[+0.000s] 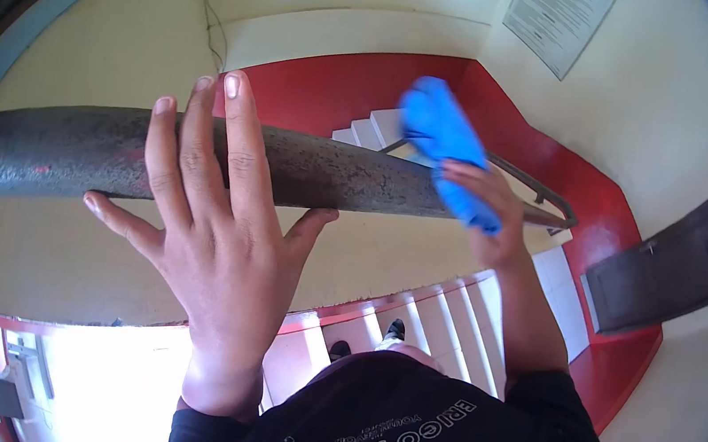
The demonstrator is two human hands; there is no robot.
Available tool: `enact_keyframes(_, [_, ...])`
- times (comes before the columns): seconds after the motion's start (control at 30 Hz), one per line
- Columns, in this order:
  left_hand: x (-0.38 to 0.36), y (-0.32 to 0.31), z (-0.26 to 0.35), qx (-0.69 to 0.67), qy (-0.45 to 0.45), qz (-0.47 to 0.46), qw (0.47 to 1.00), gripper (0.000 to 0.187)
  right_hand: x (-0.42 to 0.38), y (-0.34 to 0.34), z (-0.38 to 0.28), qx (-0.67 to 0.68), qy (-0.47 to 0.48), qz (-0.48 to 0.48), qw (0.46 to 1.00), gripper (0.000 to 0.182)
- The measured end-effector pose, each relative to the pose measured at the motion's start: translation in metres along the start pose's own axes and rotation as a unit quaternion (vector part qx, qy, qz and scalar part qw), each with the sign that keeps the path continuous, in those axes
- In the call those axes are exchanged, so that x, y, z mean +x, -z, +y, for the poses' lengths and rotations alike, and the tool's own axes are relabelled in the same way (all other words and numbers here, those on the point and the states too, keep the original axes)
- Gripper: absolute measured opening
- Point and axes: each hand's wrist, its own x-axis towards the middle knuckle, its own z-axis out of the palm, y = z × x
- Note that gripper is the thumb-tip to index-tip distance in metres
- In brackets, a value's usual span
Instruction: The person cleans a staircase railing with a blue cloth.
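A dark, worn metal handrail [360, 177] runs across the view from the left edge toward the right. My left hand [224, 222] lies against it with the fingers spread, three of them over the rail and the thumb at its lower edge. Farther along, my right hand [490, 208] has its fingers wrapped round a blue cloth [442, 125], which rests over the rail. The cloth and the right hand are slightly blurred, and part of the cloth is hidden in the grip.
White stairs [439, 322] descend below the rail, with my shoes [396, 329] on them. A red wall band [320, 73] curves behind. On the right is a dark door [670, 267]; a framed sign [559, 20] hangs at the top.
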Motion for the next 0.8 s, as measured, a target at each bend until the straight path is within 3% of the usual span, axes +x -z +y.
enact_keyframes(0.07, [-0.001, -0.001, -0.001, 0.017, -0.009, -0.009, 1.000, 0.130, -0.070, 0.020, 0.054, -0.068, -0.135, 0.071, 0.986, 0.047])
enact_keyframes(0.17, [0.002, 0.002, 0.001, 0.030, -0.006, -0.026, 0.999, 0.117, -0.104, 0.010, 0.065, 0.001, -0.320, 0.191, 0.928, 0.046])
enact_keyframes(0.2, [0.004, 0.003, 0.003, 0.036, -0.005, -0.020, 0.999, 0.114, -0.079, 0.001, 0.042, -0.097, -0.226, 0.135, 0.960, 0.043])
enact_keyframes(0.27, [0.004, 0.005, 0.004, 0.047, -0.001, -0.027, 0.999, 0.108, -0.032, -0.024, -0.003, -0.123, -0.091, 0.100, 0.983, 0.047])
enact_keyframes(0.33, [0.002, 0.001, 0.002, 0.058, -0.013, -0.006, 0.998, 0.108, -0.001, -0.039, -0.036, -0.142, -0.072, 0.092, 0.983, 0.050])
enact_keyframes(0.43, [0.002, -0.004, -0.001, 0.078, -0.025, 0.011, 0.997, 0.107, -0.017, -0.033, -0.014, -0.146, -0.014, 0.074, 0.986, 0.052])
enact_keyframes(0.57, [0.002, -0.008, -0.003, 0.086, -0.061, 0.043, 0.993, 0.102, -0.082, 0.005, 0.016, -0.200, -0.036, 0.025, 0.979, 0.051])
enact_keyframes(0.63, [0.001, -0.010, -0.004, 0.095, -0.077, 0.060, 0.991, 0.100, -0.125, 0.027, 0.056, -0.191, -0.095, 0.056, 0.975, 0.046])
enact_keyframes(0.7, [0.000, -0.011, -0.005, 0.081, -0.079, 0.066, 0.991, 0.098, -0.164, 0.044, 0.095, -0.227, -0.241, 0.123, 0.936, 0.041])
enact_keyframes(0.8, [-0.005, -0.010, 0.010, 0.043, -0.074, 0.060, 0.995, 0.097, -0.218, 0.057, 0.151, -0.201, -0.525, 0.161, 0.811, 0.044])
